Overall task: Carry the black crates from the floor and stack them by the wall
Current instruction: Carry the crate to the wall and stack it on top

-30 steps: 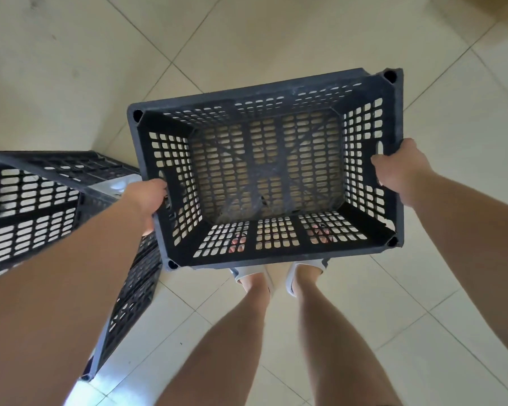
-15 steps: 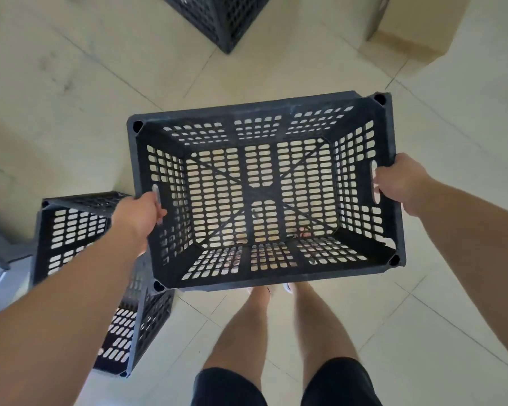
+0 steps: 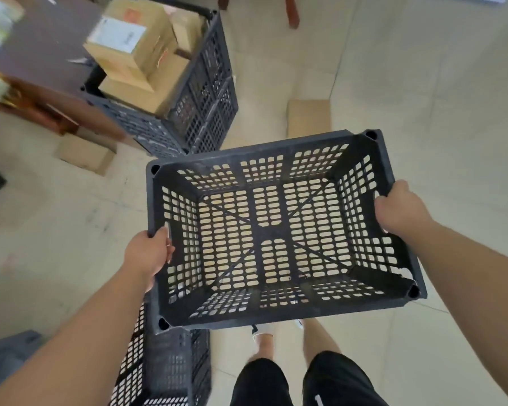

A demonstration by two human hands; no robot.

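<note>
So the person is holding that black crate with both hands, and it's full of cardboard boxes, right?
Not quite. The head view shows the held crate empty. The left hand and right hand do hold its sides; the cardboard boxes sit in another crate farther ahead.

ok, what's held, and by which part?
Empty black crate, by its short ends: left hand at the handle slot, right hand over the opposite rim.
</note>
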